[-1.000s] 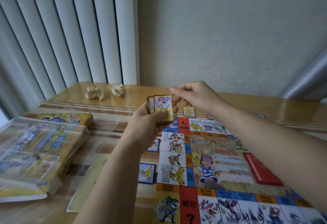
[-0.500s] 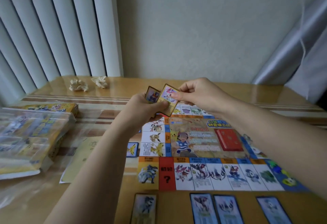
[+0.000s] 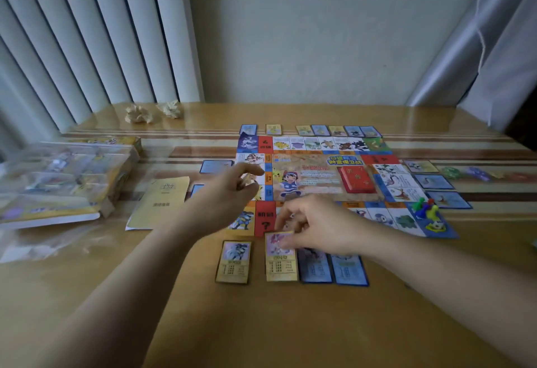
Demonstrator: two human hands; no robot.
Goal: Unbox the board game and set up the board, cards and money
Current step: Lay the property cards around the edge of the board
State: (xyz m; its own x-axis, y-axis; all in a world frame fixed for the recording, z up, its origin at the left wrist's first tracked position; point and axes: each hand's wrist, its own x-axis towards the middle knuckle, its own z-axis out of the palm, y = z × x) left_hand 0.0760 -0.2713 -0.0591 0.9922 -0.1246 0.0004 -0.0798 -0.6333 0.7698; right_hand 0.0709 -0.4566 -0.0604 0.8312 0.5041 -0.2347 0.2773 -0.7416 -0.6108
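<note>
While the yellow card [image 3: 281,263] is pinched by the right hand [image 3: 313,228] at the near edge of the board [image 3: 319,176], the left hand [image 3: 229,196] is seen curled over its left side; whether anything is held there cannot be told.

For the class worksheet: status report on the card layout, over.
Right hand pinching yellow card, flat on table below board. Left hand curled over board, contents unclear. Nothing blocking.

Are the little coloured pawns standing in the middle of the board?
No, the pawns stand bunched at the board's near right corner, while a red card stack lies in the middle.
</note>
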